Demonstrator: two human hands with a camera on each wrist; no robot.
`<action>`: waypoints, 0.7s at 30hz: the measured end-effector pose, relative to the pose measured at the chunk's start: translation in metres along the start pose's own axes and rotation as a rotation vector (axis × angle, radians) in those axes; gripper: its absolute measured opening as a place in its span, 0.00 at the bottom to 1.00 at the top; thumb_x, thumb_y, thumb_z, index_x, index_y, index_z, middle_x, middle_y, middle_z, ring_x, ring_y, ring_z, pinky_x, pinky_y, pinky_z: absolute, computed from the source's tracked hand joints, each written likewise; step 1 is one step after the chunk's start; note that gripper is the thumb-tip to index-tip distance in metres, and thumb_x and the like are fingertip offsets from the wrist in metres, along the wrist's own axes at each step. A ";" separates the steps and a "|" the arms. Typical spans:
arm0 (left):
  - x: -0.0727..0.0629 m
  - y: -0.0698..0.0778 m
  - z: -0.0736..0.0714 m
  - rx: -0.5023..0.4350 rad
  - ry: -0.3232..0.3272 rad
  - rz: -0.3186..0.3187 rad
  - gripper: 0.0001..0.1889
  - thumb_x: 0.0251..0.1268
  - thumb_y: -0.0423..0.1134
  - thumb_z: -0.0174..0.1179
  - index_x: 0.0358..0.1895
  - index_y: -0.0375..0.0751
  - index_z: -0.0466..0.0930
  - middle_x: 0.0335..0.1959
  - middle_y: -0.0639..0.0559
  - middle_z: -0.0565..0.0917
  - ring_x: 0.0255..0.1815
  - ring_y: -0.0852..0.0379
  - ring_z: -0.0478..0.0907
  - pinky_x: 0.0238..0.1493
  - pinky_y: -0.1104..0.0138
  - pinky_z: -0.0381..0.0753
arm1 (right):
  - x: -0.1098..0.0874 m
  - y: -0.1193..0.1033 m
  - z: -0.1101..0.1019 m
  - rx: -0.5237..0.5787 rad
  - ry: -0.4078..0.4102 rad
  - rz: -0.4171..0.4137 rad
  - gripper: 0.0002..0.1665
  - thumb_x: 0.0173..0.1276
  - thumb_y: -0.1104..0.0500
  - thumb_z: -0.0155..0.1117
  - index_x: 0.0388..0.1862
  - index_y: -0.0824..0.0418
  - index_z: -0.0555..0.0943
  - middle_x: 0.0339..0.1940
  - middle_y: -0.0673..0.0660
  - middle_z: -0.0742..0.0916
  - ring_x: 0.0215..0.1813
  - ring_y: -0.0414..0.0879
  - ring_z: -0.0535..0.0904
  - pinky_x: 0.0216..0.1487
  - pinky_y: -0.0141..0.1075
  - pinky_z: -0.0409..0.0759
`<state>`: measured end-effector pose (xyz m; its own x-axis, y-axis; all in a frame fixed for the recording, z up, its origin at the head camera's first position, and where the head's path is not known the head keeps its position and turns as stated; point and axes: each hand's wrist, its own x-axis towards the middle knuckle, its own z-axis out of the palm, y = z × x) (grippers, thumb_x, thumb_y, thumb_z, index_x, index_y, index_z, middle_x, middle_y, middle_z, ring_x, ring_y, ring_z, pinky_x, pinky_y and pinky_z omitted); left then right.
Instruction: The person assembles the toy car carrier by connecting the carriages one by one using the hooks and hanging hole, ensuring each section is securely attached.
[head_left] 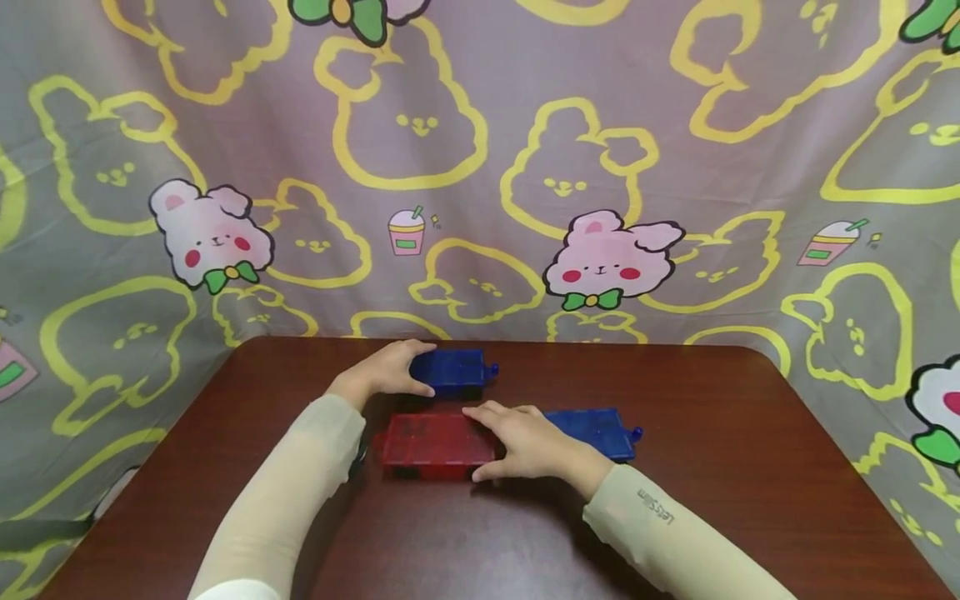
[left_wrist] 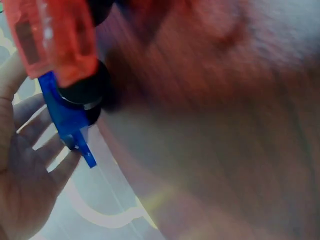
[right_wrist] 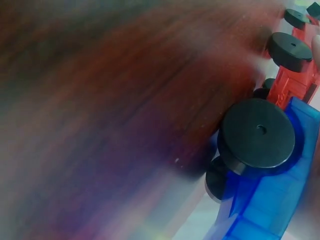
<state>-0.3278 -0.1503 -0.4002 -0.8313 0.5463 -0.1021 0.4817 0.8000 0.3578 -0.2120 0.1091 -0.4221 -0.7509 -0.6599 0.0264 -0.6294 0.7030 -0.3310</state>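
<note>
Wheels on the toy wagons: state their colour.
The wheels are black, clearest in the right wrist view.

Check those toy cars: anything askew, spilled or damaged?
Nothing stands out. The red toy car, front blue toy car and rear blue toy car sit wheels-down on the table, with no spill or break visible. The left hand and right hand cover parts of them, so hidden damage can't be ruled out.
</note>
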 end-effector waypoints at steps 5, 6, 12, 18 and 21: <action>0.000 0.002 -0.001 0.004 -0.061 -0.012 0.48 0.55 0.49 0.73 0.76 0.33 0.59 0.74 0.34 0.65 0.76 0.38 0.61 0.75 0.47 0.60 | -0.003 0.001 0.003 0.020 -0.003 0.008 0.52 0.57 0.33 0.71 0.75 0.54 0.67 0.69 0.51 0.77 0.64 0.43 0.77 0.62 0.52 0.70; -0.001 0.002 -0.002 0.010 -0.062 -0.011 0.48 0.55 0.49 0.73 0.75 0.33 0.59 0.74 0.34 0.65 0.75 0.38 0.62 0.75 0.47 0.61 | -0.003 0.002 0.003 0.017 0.001 0.010 0.52 0.56 0.33 0.72 0.74 0.54 0.67 0.68 0.50 0.77 0.64 0.43 0.77 0.61 0.52 0.70; -0.006 0.000 -0.007 0.042 -0.038 -0.010 0.45 0.55 0.48 0.73 0.73 0.32 0.63 0.70 0.35 0.70 0.71 0.40 0.67 0.73 0.49 0.64 | -0.001 0.003 -0.001 0.009 0.004 0.017 0.51 0.56 0.34 0.73 0.74 0.54 0.68 0.65 0.50 0.78 0.60 0.42 0.78 0.59 0.51 0.70; -0.013 -0.004 -0.012 0.067 0.009 0.023 0.45 0.54 0.49 0.74 0.71 0.30 0.65 0.66 0.35 0.73 0.68 0.41 0.70 0.71 0.49 0.66 | -0.002 0.000 -0.004 -0.017 -0.002 0.041 0.52 0.55 0.37 0.74 0.73 0.57 0.67 0.63 0.51 0.79 0.58 0.42 0.79 0.59 0.51 0.71; -0.020 -0.007 -0.017 0.054 0.038 0.019 0.44 0.54 0.48 0.74 0.71 0.29 0.66 0.64 0.35 0.74 0.65 0.41 0.72 0.69 0.48 0.68 | 0.000 -0.001 -0.005 -0.035 -0.001 0.060 0.50 0.54 0.39 0.75 0.71 0.58 0.69 0.61 0.51 0.80 0.56 0.42 0.80 0.57 0.50 0.72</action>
<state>-0.3191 -0.1713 -0.3853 -0.8312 0.5527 -0.0603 0.5111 0.8022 0.3086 -0.2119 0.1099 -0.4165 -0.7876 -0.6162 0.0067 -0.5897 0.7505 -0.2985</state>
